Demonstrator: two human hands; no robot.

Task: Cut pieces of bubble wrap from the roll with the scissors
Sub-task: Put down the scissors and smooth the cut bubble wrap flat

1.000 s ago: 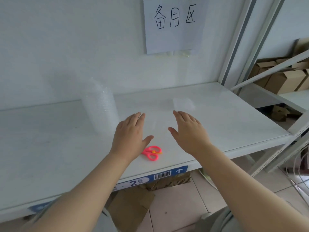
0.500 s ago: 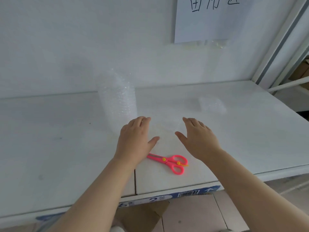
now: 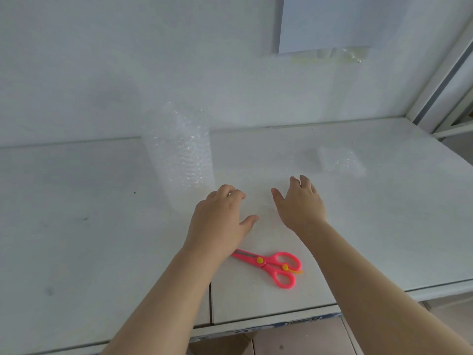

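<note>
A clear roll of bubble wrap (image 3: 180, 155) stands upright on the white shelf (image 3: 76, 226), near the wall. Pink scissors (image 3: 271, 266) with yellow rivets lie shut on the shelf near its front edge, blades pointing left. My left hand (image 3: 220, 221) hovers just right of the roll's base, fingers curled and apart, holding nothing. My right hand (image 3: 300, 204) is beside it, fingers spread over the shelf, also holding nothing. Both hands are beyond the scissors and do not touch them. A small cut piece of bubble wrap (image 3: 337, 161) lies flat at the right.
A white paper sheet (image 3: 325, 21) is taped to the wall above. A seam (image 3: 210, 303) splits the shelf into two boards. A metal rack upright (image 3: 445, 80) rises at the right. Tiled floor (image 3: 294, 339) shows below the shelf's front edge.
The view has dropped and moved closer to the shelf. Both hands have reached further forward toward the roll, and their fingers have curled a little. The scissors have not moved.
</note>
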